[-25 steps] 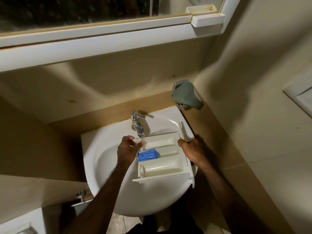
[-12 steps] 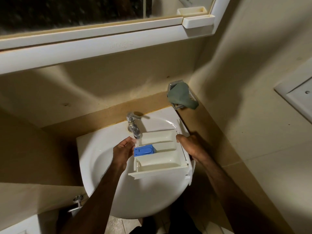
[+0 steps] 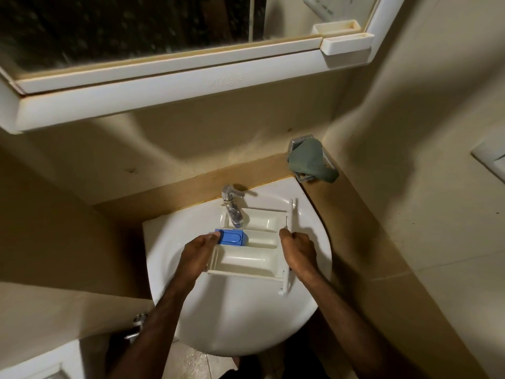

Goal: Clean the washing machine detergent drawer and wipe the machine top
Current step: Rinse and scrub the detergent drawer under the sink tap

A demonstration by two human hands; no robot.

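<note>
The detergent drawer is held level over the basin, its far compartment right under the spout of the tap at the basin's back edge and its front panel turned toward the basin's right rim. A blue insert sits in the middle compartment at the drawer's left end. The left hand holds that left end, fingers curled under the wall and the thumb lying against the blue insert; the right hand grips the right side just behind the front panel, fingers wrapped down around it. Whether water is running cannot be told from this view. The drawer hangs on the two hands alone, with nothing resting on the basin, so a wet plastic wall could slip in either grip and drop onto the ceramic; the thin front panel, which juts out past the right hand, would probably strike first and could chip or snap. The blue insert looks like a loose clip-in piece, and thumb pressure or a strong stream may pop it out into the bowl and toward the drain. Tilting the drawer toward the near rim could also spill rinse water over the edge onto the floor. A green cloth is draped on a wall holder beyond the basin's far right corner, well apart from both hands.
</note>
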